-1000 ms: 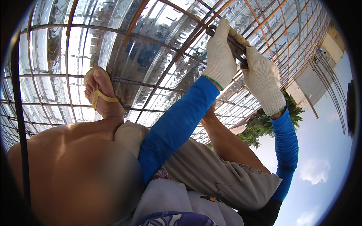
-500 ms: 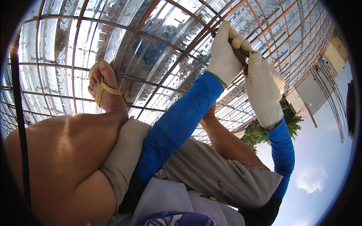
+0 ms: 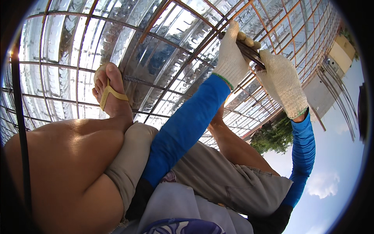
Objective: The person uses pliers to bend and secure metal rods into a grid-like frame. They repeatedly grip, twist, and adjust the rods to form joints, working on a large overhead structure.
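Observation:
My left hand [image 3: 230,58], in a cream knit glove with a green cuff edge, is closed around a bundle of dark tie wires [image 3: 249,52]. The bundle slants down to the right, out past the curled fingers. At its lower end is my right hand [image 3: 283,81], gloved alike, with fingers bent and pressed together. A short dark piece [image 3: 258,67] shows by its fingertips; whether it belongs to the bundle or is a separate tool is unclear. Both hands are raised over a grid of rusty steel bars [image 3: 202,47].
Under the bars lies shiny ribbed metal decking [image 3: 156,54]. My foot in a yellow-strapped sandal [image 3: 113,87] rests on the grid at left. A dark cord [image 3: 21,117] hangs along the left edge. Beyond the right side are a tree [image 3: 274,134], several bent bars [image 3: 338,95] and a pale building.
My right hand has shifted right and slightly down, its wrist swinging outward. My left hand stays nearly in place, still gripping the wires.

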Tool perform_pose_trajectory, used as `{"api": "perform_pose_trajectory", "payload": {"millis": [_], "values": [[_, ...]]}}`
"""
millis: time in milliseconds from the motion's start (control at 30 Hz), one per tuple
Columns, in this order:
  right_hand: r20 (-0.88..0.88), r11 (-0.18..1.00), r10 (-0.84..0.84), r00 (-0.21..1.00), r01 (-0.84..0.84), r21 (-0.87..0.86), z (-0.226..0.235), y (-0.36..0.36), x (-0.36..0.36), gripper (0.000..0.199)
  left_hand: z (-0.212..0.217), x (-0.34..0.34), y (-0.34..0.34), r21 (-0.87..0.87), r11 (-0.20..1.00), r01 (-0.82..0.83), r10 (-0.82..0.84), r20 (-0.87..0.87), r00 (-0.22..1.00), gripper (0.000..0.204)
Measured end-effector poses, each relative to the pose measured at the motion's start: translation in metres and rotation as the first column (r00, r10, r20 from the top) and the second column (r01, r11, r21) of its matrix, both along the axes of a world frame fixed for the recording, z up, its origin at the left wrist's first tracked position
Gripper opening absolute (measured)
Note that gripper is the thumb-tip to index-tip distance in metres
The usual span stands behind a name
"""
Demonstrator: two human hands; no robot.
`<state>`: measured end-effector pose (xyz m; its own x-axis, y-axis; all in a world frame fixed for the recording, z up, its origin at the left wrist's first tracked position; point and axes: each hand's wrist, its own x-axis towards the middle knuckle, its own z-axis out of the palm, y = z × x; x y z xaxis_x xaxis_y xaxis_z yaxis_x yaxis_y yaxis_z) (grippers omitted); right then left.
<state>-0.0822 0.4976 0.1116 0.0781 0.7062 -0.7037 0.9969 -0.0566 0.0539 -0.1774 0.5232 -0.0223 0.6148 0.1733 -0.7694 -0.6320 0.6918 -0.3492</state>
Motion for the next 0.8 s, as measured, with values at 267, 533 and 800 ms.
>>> {"api": "perform_pose_trajectory", "payload": {"millis": [267,533,800], "values": [[-0.130,0.971,-0.224,0.966,0.209,-0.120,-0.017,-0.008,0.004,0.023,0.005,0.003,0.008,-0.203,0.969,0.141,-0.181,-0.194,0.964,0.040],[-0.132,0.124,-0.990,0.038,0.665,-0.736,-0.054,-0.042,0.033,0.027,-0.006,-0.006,-0.001,0.021,0.980,0.199,-0.194,-0.139,0.971,0.044],[-0.078,0.879,-0.475,0.876,0.471,-0.071,-0.031,-0.028,-0.020,0.043,-0.003,0.004,-0.002,0.012,0.979,0.205,-0.194,-0.267,0.944,0.041]]}}
